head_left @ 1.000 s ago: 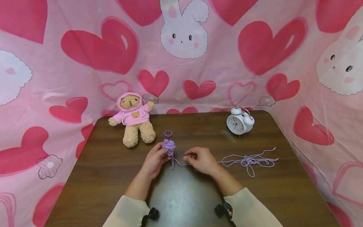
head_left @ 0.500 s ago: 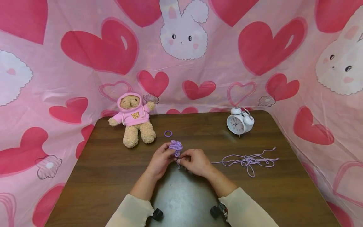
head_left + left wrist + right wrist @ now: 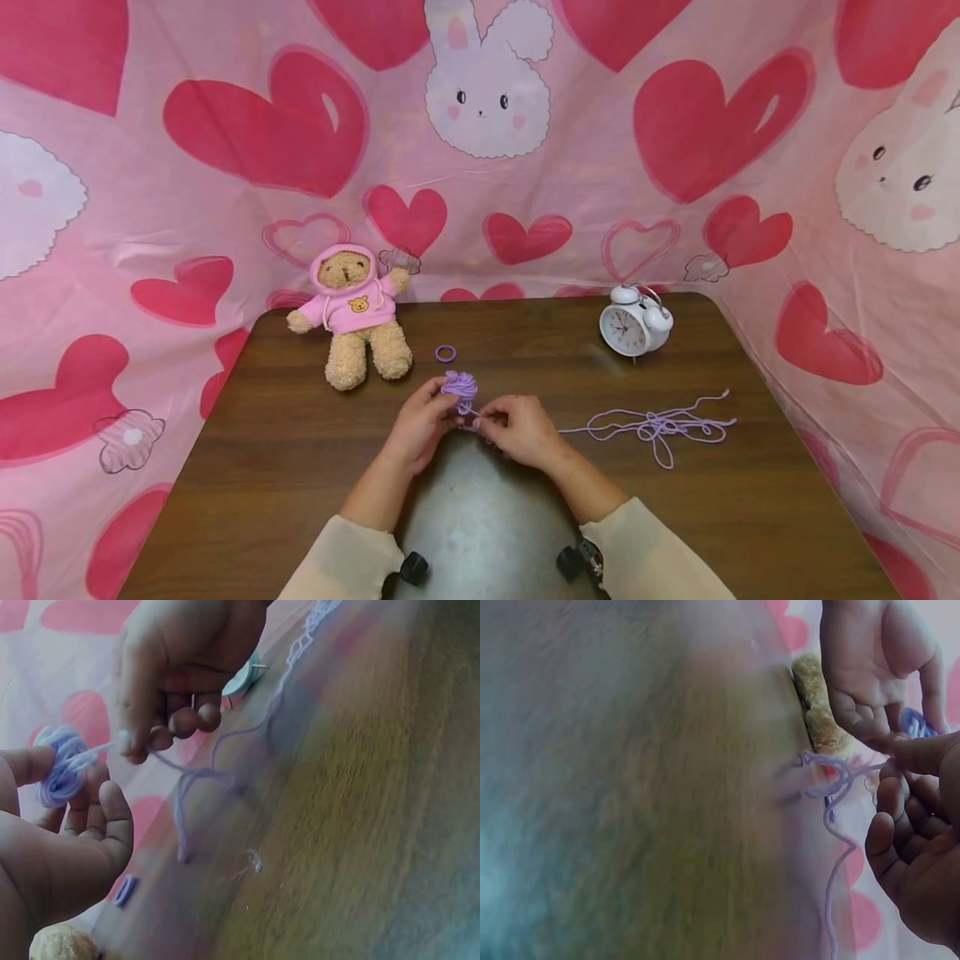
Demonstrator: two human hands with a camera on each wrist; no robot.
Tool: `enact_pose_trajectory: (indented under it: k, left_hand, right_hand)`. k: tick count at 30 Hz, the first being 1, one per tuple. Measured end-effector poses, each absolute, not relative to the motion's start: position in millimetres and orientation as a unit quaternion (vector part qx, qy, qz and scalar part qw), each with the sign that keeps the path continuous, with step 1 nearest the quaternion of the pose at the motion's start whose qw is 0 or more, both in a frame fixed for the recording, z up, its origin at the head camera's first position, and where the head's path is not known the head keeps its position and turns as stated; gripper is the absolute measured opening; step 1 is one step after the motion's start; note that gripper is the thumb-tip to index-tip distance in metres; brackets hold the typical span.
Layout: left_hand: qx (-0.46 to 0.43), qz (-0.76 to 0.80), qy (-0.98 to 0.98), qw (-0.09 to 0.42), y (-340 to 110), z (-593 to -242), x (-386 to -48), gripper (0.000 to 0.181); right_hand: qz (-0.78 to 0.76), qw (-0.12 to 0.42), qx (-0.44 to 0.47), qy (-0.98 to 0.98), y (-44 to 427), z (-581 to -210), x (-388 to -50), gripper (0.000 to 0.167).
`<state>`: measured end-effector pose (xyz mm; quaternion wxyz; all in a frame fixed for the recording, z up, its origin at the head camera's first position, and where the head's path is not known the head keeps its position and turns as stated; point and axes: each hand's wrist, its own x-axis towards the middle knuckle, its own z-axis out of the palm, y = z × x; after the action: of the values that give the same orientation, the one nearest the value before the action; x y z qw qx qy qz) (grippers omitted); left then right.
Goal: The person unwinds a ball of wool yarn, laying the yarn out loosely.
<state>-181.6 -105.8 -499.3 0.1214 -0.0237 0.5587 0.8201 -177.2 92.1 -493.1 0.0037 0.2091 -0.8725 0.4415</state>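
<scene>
A small bundle of purple yarn (image 3: 460, 385) is pinched between the thumb and fingers of my left hand (image 3: 422, 423). In the left wrist view the wound loops of the yarn bundle (image 3: 63, 766) show clearly. My right hand (image 3: 523, 429), close beside it, pinches a strand (image 3: 109, 744) that runs taut from the bundle. Below the right fingertips the yarn hangs in a loose loop (image 3: 838, 776). From there it trails right to a loose tangle of the same yarn (image 3: 660, 425) on the table.
A purple ring (image 3: 446, 353) lies just beyond the hands. The teddy bear (image 3: 360, 308) in a pink hoodie sits at the back left. At the back right stands a white alarm clock (image 3: 634, 323). A heart-patterned cloth (image 3: 465, 217) surrounds the wooden table (image 3: 285, 483).
My right hand has moved left to the bundle and now pulls a strand taut from it. The left hand with the bundle has shifted slightly right overall. The tangle stays put.
</scene>
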Motion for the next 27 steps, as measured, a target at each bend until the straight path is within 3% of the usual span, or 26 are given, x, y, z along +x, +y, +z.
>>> enact_pose_trajectory:
  k: [27]
  left_hand:
    - [-0.062,0.831,0.544,0.092,-141.8,-499.4,-183.7,0.025]
  right_hand:
    - [0.401,-0.006,0.228,-0.887,117.1,-506.7,-174.6,0.006]
